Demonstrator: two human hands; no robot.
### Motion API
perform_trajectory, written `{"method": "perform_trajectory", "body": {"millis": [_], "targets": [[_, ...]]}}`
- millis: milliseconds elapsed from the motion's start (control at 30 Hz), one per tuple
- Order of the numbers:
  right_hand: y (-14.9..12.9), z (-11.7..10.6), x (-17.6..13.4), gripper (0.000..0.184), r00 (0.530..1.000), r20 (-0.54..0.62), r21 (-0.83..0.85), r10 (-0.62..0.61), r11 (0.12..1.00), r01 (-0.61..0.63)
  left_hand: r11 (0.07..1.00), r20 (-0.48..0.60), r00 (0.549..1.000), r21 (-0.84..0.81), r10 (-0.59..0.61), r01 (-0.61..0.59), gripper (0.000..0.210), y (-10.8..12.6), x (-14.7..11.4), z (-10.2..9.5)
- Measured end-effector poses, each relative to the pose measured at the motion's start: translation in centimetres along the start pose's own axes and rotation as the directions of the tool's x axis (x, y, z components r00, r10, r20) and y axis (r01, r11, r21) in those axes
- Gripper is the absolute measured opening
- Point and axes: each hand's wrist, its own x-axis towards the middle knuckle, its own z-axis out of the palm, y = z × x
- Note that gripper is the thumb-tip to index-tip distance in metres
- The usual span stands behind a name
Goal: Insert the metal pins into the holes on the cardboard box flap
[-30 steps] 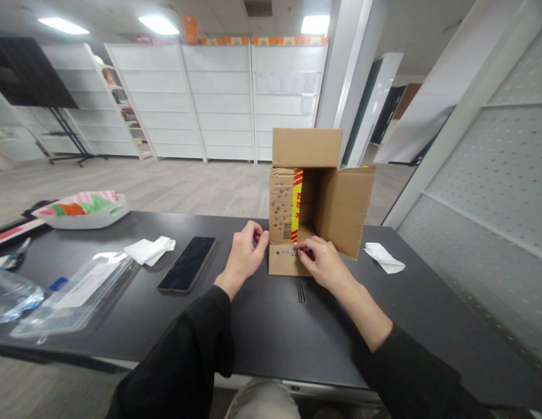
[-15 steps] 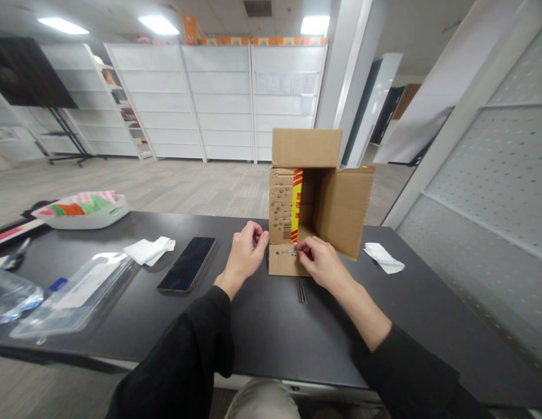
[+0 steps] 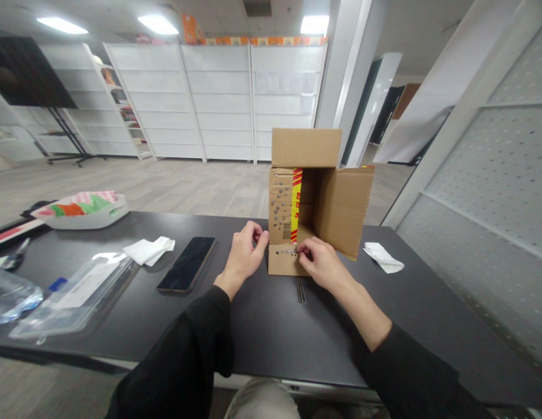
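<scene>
An open cardboard box (image 3: pixel 344 209) stands on the dark table with its opening toward me. Small round grey heads (image 3: pixel 277 205), like those of nails, dot its left front flap, and several more line up across the lower flap (image 3: pixel 282 267). At the right end of that row my right hand (image 3: pixel 321 262) is closed in a pinch; its fingertips hide whatever they hold. My left hand (image 3: pixel 247 250) is curled, thumb and forefinger together, close to the box's left edge; I cannot tell whether it touches. Several thin metal rods, perhaps long nails (image 3: pixel 301 291), stick out from below the lower flap.
A phone (image 3: pixel 187 265) lies left of my left hand. Beyond it are a folded tissue (image 3: pixel 149 250), a clear plastic case (image 3: pixel 74 297), a water bottle (image 3: pixel 13 294) and a white basket (image 3: pixel 85 216). Another tissue (image 3: pixel 383 258) lies right of the box, near a perforated partition (image 3: pixel 484 192).
</scene>
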Motion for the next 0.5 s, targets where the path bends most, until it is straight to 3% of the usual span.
{"method": "perform_trajectory", "body": {"millis": [267,500], "targets": [[-1.2,-0.8,-0.3,0.015,0.991,0.107,0.029,-0.083,0.996,0.081,1.0,-0.006,1.0,0.001,0.01,-0.01,0.021,-0.1,0.0,0.1],[-2.7,-1.8,-1.0,0.022,0.954,0.264,-0.055,-0.143,0.985,0.163,1.0,-0.01,1.0,0.014,0.007,-0.007,0.02,0.0,0.0,0.0]]}}
